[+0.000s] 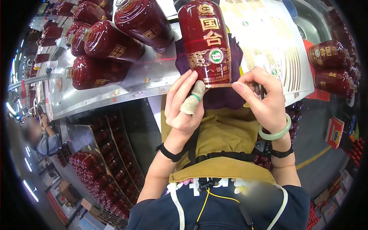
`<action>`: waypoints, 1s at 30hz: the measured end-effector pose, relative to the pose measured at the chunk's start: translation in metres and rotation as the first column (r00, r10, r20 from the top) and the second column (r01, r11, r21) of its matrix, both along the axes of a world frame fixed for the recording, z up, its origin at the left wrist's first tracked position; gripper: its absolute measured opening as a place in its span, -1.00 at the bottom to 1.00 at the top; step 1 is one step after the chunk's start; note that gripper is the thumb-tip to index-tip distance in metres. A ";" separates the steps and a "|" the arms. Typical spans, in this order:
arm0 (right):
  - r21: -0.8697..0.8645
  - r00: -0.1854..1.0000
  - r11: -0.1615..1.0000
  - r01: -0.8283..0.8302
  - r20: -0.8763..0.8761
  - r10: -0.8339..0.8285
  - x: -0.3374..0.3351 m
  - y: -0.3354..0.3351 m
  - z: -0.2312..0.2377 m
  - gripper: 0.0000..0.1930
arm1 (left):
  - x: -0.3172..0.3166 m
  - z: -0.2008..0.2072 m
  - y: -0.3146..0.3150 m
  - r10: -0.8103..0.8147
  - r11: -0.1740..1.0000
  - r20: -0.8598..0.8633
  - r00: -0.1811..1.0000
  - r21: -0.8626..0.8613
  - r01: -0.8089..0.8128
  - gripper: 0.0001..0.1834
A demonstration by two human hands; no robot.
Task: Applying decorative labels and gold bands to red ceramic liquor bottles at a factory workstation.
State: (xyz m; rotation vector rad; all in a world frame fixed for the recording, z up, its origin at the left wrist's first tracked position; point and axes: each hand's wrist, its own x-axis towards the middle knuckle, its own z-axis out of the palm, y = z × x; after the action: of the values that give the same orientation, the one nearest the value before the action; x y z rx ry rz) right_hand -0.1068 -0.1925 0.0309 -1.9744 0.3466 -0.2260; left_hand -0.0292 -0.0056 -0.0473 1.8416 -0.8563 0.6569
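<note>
While the large red bottle [210, 40] lies on a dark purple cloth [220, 100] at the near edge of the steel bench [115, 94], its base faces the wearer and its gold lettering and round green-and-white sticker face up; the glass is too dark and glossy to tell whether it is full. The left hand [186, 103] is partly closed about its lower left corner, fingers along the side, one digit wrapped in a pale cloth sleeve [191, 101] with a green band; the right hand [268, 101] is half curled at the lower right corner, thumb and fingers drawn near each other, and whether they pinch anything I cannot tell. To the left, a cluster of red bottles [114, 40] lies tilted on the steel, their pale necks showing, their contents hidden by the glass; to the right, beyond pale sheets [264, 42] bearing gold designs, more bottles [331, 78] lie by a red sheet [319, 94], with a metal basin [312, 19] farther off; below the bench at left, a rack and floor stack [96, 178] hold many similar bottles in rows; a co-worker [48, 140] is at the far left.
</note>
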 end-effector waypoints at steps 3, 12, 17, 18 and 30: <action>-0.009 1.000 1.000 0.014 -0.001 -0.014 -0.001 -0.003 -0.002 -0.85 | -0.002 0.003 -0.001 0.032 0.997 0.040 0.999 0.071 -0.035 -0.53; -0.009 0.999 0.999 0.033 -0.007 -0.033 0.003 -0.008 -0.018 -0.83 | -0.002 0.007 0.002 0.044 0.986 0.082 0.996 0.154 -0.056 -0.62; 0.001 0.999 0.999 0.040 0.010 -0.040 0.003 -0.007 -0.017 -0.83 | -0.004 0.004 0.004 0.050 0.978 0.122 0.991 0.193 -0.073 -0.64; -0.015 1.000 0.999 0.029 0.003 -0.029 0.003 -0.007 -0.015 -0.83 | -0.003 0.004 0.003 0.059 0.976 0.158 0.986 0.196 -0.090 -0.66; -0.011 1.000 1.000 0.015 0.012 -0.015 0.003 0.000 -0.005 -0.85 | 0.011 0.018 -0.011 -0.088 0.993 0.191 0.978 0.090 0.072 -0.82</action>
State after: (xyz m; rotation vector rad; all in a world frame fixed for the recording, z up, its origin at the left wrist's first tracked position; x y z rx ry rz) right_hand -0.1033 -0.1926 0.0256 -1.9813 0.3531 -0.2498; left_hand -0.0186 -0.0166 -0.0294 1.8262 -1.0948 0.7700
